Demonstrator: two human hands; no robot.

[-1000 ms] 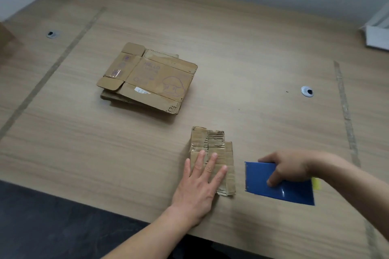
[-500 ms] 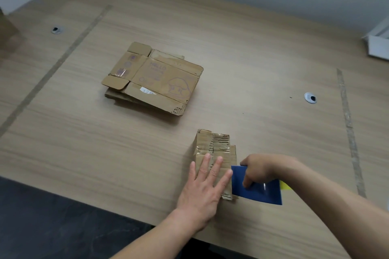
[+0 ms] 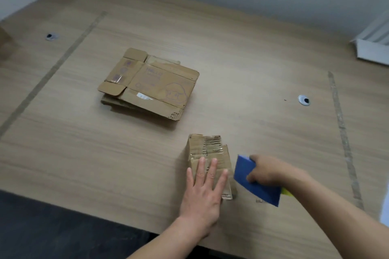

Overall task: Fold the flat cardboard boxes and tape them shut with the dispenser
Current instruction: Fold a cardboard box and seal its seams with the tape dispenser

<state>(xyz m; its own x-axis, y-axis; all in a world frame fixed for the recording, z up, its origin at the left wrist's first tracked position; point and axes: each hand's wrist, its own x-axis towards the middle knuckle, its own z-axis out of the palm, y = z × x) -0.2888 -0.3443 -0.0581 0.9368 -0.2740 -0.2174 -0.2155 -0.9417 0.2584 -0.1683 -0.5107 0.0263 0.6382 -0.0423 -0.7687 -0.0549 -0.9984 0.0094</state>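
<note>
A small folded cardboard box [image 3: 207, 149] with old tape on its top stands near the table's front edge. My left hand [image 3: 204, 187] lies flat on it, fingers straight and spread, pressing it down. Just right of the box, my right hand [image 3: 266, 171] grips the blue tape dispenser [image 3: 255, 182], which has a yellow part at its rear; its front edge is close to the box's right side. A stack of flat cardboard boxes [image 3: 150, 84] with purple print lies further back, left of centre.
The wooden table [image 3: 252, 69] has two round cable holes, one at far left [image 3: 50, 36] and one at right [image 3: 303, 100]. A white object [image 3: 372, 46] sits at the far right edge. Dark floor shows beyond the front edge.
My right hand brought the blue dispenser leftward to the box's right side, then lifted and tilted it beside the box. My left hand stayed flat on the box.
</note>
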